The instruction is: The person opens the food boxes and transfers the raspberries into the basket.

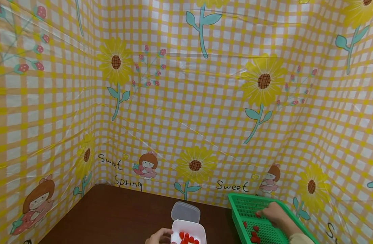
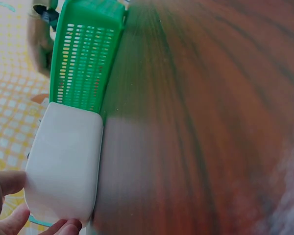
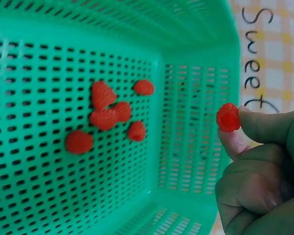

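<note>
My right hand (image 3: 264, 166) pinches a red raspberry (image 3: 228, 117) between thumb and index finger, above the far end of the green basket (image 3: 196, 127). The other fingers are folded under. Several raspberries (image 3: 104, 119) lie loosely grouped on the basket's slotted floor. Left of the basket in the head view, a white plastic box (image 1: 189, 225) stands with several red berries (image 1: 186, 237) inside. My left hand (image 1: 159, 236) holds this box by its left side, fingertips at the rim and wall. From the left wrist, only the box's smooth outer wall shows.
A translucent lid (image 1: 185, 212) lies behind the box on the dark brown table (image 1: 122, 217). Checked, flower-printed sheeting (image 1: 180, 101) rises around the table at the back and both sides. The basket's raised wall (image 1: 235, 211) stands between box and berries.
</note>
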Demonstrator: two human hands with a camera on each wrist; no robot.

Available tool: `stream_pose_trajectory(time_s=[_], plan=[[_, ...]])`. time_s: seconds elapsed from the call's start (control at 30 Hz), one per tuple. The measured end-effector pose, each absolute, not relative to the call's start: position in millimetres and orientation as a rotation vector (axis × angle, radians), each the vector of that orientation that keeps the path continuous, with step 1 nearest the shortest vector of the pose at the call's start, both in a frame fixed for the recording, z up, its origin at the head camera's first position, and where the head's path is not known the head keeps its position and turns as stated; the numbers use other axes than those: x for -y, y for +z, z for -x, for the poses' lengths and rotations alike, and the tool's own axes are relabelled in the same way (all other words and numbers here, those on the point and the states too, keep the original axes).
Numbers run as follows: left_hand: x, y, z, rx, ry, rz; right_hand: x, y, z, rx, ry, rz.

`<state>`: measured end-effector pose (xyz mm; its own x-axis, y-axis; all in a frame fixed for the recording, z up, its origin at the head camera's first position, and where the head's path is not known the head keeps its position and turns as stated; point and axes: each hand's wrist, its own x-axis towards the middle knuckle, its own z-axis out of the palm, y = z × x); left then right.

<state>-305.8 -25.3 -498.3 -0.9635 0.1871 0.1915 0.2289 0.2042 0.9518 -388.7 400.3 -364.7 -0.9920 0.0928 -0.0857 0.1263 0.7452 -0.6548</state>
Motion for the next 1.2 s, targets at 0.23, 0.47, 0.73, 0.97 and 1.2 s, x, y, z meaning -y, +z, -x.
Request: stream_pose_trajectory(time_s=[0.23,0.47,0.73,0.97,1.2], plan=[[25.5,-495.9,306.6,2.429,-1.918,0.402,-420.7,-380.7,396.9,-2.842,-1.046,-0.234],[26.7,-498.3,307.8,2.449,-1.911,0.438,-435.9,-397.2,402.5,-2.828,-1.016,-0.273],[28.0,-499.8,307.9,2.441,-1.908,0.456,-446.2,-411.8,409.5,-2.801,-0.956,-0.288],[28.5,-499.7,307.4,2.42,-1.907,0.473,-453.7,-422.7,418.5,-2.726,-0.933,-0.329],[29.3,-498.6,306.8,2.438,-1.894,0.468,-453.2,-422.5,416.2,-2.686,-0.88,-0.385]])
